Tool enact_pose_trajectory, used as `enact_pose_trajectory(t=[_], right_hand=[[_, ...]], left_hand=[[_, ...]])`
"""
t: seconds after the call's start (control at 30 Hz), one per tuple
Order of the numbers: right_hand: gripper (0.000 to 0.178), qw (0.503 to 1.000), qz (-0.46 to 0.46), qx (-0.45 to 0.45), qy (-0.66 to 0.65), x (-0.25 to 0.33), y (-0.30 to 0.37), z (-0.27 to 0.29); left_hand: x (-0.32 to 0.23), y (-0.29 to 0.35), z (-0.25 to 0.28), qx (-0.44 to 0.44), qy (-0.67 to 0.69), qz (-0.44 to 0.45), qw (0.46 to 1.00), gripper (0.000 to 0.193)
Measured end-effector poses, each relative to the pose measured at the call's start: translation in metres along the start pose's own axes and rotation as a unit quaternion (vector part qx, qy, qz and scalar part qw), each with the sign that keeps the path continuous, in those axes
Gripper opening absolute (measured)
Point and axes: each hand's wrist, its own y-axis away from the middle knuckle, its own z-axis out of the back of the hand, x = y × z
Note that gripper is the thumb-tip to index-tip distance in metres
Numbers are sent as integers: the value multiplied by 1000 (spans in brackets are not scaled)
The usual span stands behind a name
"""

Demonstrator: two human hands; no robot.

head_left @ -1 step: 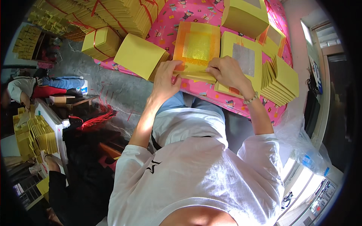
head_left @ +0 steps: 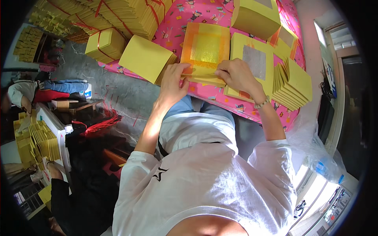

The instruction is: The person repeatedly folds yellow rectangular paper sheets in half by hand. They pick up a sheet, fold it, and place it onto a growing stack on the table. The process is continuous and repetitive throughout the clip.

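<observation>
A yellow paper sheet (head_left: 206, 45) with an orange border and a shiny gold panel lies in front of me on the pink patterned tablecloth (head_left: 169, 31). Its near edge is folded up into a narrow flap. My left hand (head_left: 172, 80) grips the left end of this flap between thumb and fingers. At the right end my right hand (head_left: 239, 77), with a beaded bracelet on the wrist, pinches the same edge. Right of the sheet lies a stack of yellow papers (head_left: 240, 47) with a silver panel on top. A plain yellow stack (head_left: 143, 57) sits beside my left hand.
Fanned folded yellow papers (head_left: 293, 84) stand at the table's right edge. Behind them is a thick yellow block (head_left: 256, 17). Large bundles tied with red string (head_left: 118, 19) rise at the far left. Other people work at a white table (head_left: 53, 122) on the left.
</observation>
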Motion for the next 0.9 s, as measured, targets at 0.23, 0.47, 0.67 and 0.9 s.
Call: enact_pose_trajectory(t=[0.23, 0.47, 0.67, 0.9], right_hand=[[19, 1000, -2, 7, 15, 1, -1, 1], [22, 999, 15, -30, -22, -4, 0, -1], [26, 976, 31, -198, -85, 16, 2, 6], [73, 866, -84, -319, -376, -5, 1, -14]], left_hand=[[6, -1, -3, 13, -14, 4, 1000, 39], [-3, -11, -15, 32, -100, -76, 992, 41], [-9, -29, -13, 54, -143, -78, 985, 44], [-23, -38, 2, -64, 166, 64, 982, 26]])
